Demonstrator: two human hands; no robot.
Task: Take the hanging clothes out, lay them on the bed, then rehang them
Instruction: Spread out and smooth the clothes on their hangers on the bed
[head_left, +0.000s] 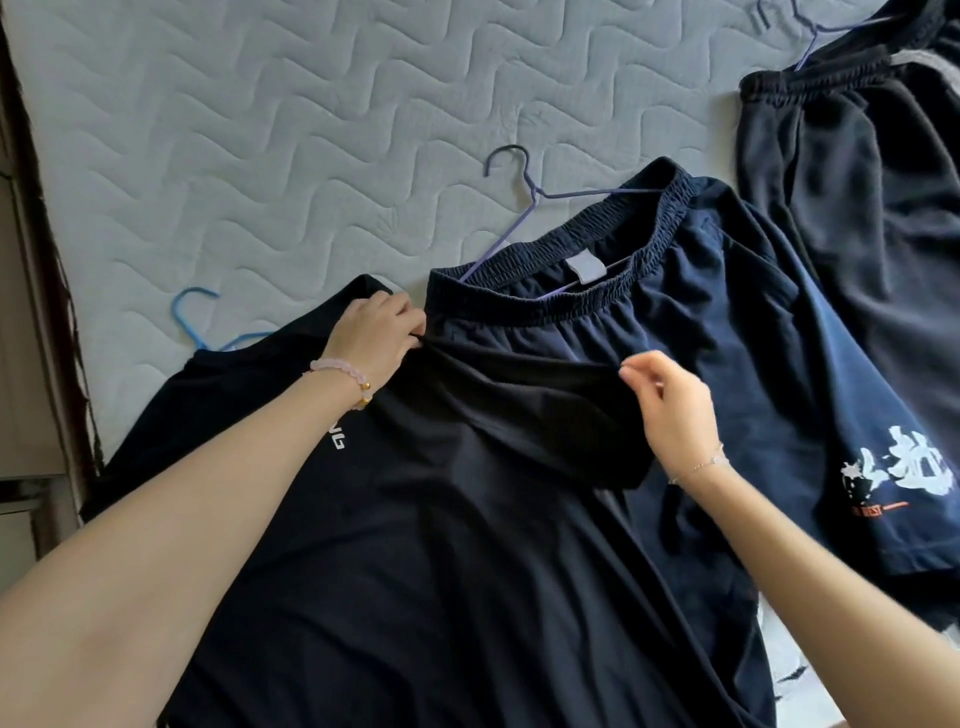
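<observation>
A black T-shirt (441, 545) lies spread on the bed (234, 130), filling the near part of the view, its cloth smooth with soft folds running up to the shoulder. The left hand (371, 335) is bunched on the shirt's top edge, fingers pinching cloth by the neck. The right hand (670, 410) pinches the sleeve edge between thumb and forefinger, lifting it slightly. White lettering on the chest is mostly hidden by the left forearm; only a scrap shows, not readable. Beside the shirt, partly under it, lie navy shorts (727, 332) with a gathered elastic waistband and a blank white tag inside; a large white brush-style print sits near the hem with a small orange line under it, too blurred to read. Farther right lies a third garment (857, 182), dark with a grey stripe. Three garments, then, and three hangers: a light blue hanger (195, 317) under the shirt, a purple hanger (524, 192) in the shorts, another (810, 36) at top right.
</observation>
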